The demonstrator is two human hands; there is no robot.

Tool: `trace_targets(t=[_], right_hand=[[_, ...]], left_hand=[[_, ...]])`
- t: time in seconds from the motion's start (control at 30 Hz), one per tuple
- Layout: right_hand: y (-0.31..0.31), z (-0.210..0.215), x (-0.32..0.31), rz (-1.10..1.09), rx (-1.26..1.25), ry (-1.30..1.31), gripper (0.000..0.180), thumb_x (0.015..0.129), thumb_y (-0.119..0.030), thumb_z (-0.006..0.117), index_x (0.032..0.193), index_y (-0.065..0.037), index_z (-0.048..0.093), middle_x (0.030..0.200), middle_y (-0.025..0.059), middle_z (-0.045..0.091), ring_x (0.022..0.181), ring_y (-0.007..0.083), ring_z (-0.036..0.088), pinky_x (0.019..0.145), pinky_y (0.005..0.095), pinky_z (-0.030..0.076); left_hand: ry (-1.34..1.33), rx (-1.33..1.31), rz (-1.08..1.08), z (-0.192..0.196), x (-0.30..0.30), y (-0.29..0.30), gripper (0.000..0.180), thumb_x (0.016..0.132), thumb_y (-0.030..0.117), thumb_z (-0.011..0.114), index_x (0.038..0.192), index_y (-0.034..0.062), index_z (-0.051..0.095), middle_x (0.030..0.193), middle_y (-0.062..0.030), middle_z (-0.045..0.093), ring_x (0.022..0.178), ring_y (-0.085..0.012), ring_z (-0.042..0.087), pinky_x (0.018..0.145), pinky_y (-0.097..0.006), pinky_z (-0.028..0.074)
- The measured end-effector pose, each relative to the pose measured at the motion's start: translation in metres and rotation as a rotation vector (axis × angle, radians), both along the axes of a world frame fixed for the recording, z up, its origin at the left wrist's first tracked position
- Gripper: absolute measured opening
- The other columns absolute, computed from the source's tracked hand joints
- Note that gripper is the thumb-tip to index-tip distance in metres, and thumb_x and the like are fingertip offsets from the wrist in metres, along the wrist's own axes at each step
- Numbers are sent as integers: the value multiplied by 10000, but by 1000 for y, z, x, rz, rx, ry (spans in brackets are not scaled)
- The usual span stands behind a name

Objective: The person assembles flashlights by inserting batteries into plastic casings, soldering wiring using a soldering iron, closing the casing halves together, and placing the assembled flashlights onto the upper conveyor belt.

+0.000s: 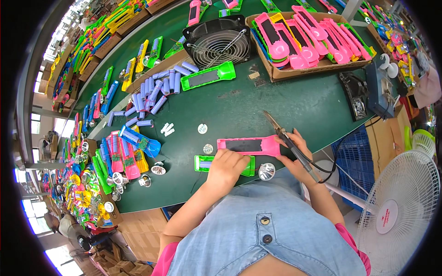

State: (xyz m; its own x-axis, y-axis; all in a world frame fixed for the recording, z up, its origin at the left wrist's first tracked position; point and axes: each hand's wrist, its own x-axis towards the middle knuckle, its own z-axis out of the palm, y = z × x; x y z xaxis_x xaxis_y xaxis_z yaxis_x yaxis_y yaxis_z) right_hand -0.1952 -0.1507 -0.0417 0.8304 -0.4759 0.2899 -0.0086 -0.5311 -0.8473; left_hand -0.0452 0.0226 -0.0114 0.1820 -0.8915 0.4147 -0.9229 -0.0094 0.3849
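Observation:
A pink flashlight casing (271, 146) with a long black panel lies between my hands. The curled fingers of my left hand (226, 171) close on its lower left edge, the thumb hidden. My right hand (299, 158) grips a soldering iron (298, 154), its metal tip slanting up and left over the table, while fingers and thumb touch the casing's wide end. Partly beneath my left hand is a green casing (249, 166) containing a purple battery cell (205, 164). A shiny reflector cup (266, 171) sits right of it. Two small round LED boards (202, 129) lie farther off.
Purple cells (159, 89) are heaped at left, near assembled colored casings (123, 154). A black fan (218, 42) and a carton of pink casings (271, 69) stand at the back. At right are a blue soldering station (381, 87) and a white fan (400, 211).

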Motion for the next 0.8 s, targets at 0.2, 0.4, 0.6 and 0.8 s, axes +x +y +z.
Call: trace_targets(t=[0.2, 0.4, 0.6, 0.8], right_hand=[[-3, -4, 20, 129, -86, 16, 536, 669, -113, 727, 1130, -53, 460, 1024, 91, 603, 959, 256, 578, 1036, 499, 235], [-6, 1, 27, 164, -262, -97, 457, 652, -176, 754, 1021, -40, 521, 894, 82, 657, 835, 226, 620, 1030, 489, 237], [-29, 25, 12, 139, -50, -144, 273, 720, -116, 698, 948, -39, 569, 798, 54, 665, 750, 174, 625, 985, 445, 302], [-21, 9, 16, -19, 767, -33, 218, 768, 5, 600, 962, 69, 524, 912, 147, 595, 623, 162, 618, 567, 245, 519]], left_hand=[[89, 64, 179, 4, 1, -14, 64, 702, 29, 602, 763, 42, 614, 732, -68, 570, 683, -242, 554, 623, -333, 422], [129, 328, 344, -6, 9, -18, 42, 703, 69, 613, 737, 56, 635, 737, -102, 578, 676, -277, 577, 600, -372, 459], [205, 349, 343, -2, 15, -20, 34, 714, 73, 599, 720, 50, 624, 690, -104, 567, 653, -280, 580, 588, -371, 462], [98, 430, 318, -3, 15, -24, 40, 718, 82, 599, 723, 54, 627, 693, -103, 563, 654, -280, 580, 587, -374, 461]])
